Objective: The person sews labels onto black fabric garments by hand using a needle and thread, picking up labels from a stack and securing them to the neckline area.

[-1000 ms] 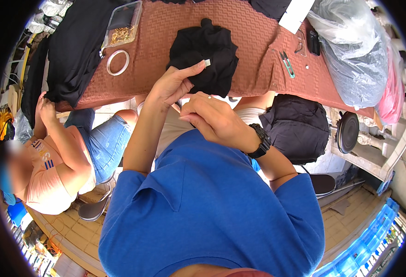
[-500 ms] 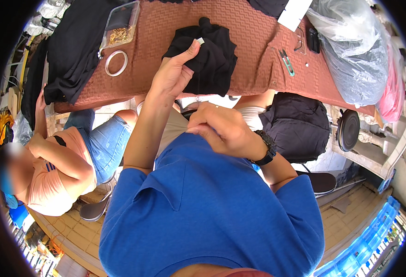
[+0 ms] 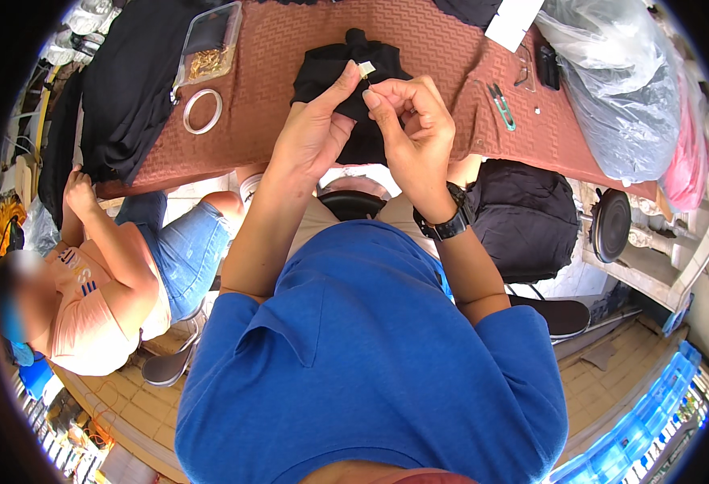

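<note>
A piece of black fabric (image 3: 320,68), perhaps a garment, lies bunched on the table in front of me. My left hand (image 3: 312,133) is closed on its edge, with a small whitish tag (image 3: 366,68) at the thumb tip. My right hand (image 3: 416,121) is raised just right of the tag, thumb and forefinger pinched together. A thin dark line shows between those fingertips and the tag; whether it is thread or a needle is too small to tell. The cloth under both palms is partly hidden.
On the brown cloth-covered table (image 3: 278,32) are a clear box (image 3: 211,63) of gold-coloured pieces, a white ring (image 3: 203,111), green-handled thread snips (image 3: 500,107), glasses and a large plastic bag (image 3: 613,97). At left, a person (image 3: 116,290) handles black fabric (image 3: 125,89). A black bag (image 3: 524,218) sits at right.
My right hand has risen from near my lap to the tag. My left hand has shifted slightly right with the fabric edge. The person at left has raised an arm.
</note>
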The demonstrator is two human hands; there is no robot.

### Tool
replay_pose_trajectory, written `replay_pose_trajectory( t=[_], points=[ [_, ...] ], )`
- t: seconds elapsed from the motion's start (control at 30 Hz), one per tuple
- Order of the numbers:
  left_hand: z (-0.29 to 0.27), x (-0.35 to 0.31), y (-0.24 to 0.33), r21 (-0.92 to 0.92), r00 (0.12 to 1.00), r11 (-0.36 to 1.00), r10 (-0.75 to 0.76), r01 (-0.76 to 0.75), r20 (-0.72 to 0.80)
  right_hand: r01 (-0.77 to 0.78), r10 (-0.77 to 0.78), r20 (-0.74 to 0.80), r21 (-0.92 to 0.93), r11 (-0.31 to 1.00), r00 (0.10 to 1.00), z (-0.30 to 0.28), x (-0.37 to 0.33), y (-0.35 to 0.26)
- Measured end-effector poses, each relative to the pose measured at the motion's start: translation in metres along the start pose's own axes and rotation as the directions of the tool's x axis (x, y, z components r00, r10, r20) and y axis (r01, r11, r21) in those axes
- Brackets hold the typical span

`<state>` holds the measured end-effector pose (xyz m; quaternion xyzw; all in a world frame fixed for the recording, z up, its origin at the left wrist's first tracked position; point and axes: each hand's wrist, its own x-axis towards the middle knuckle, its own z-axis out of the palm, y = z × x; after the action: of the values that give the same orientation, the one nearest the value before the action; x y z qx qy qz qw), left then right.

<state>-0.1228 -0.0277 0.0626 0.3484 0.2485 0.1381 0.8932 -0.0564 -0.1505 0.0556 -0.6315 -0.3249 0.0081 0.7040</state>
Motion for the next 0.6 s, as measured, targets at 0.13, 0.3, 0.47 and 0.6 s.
replay_pose_trajectory(
  t=[0.13,0.3,0.47,0.6],
  points=[
    [0.002,-0.001,-0.004,0.136,0.987,0.983,0.138,-0.126,-0.081,-0.013,0.013,0.002,-0.012,1.0,1.0,0.0,-0.003,0.006],
    [-0.003,-0.003,-0.001,0.163,0.994,0.985,0.067,-0.051,-0.092,-0.022,0.023,0.039,-0.02,1.0,0.999,-0.005,-0.012,0.008],
    [-0.002,-0.003,0.0,0.089,0.998,0.996,0.029,-0.024,-0.056,-0.001,0.002,0.031,-0.047,0.999,1.0,-0.003,-0.012,0.004],
    [-0.001,-0.003,0.0,0.064,0.997,0.997,0.048,-0.045,-0.053,0.053,-0.059,-0.063,-0.091,0.994,0.996,0.0,-0.004,0.006]
  ],
)
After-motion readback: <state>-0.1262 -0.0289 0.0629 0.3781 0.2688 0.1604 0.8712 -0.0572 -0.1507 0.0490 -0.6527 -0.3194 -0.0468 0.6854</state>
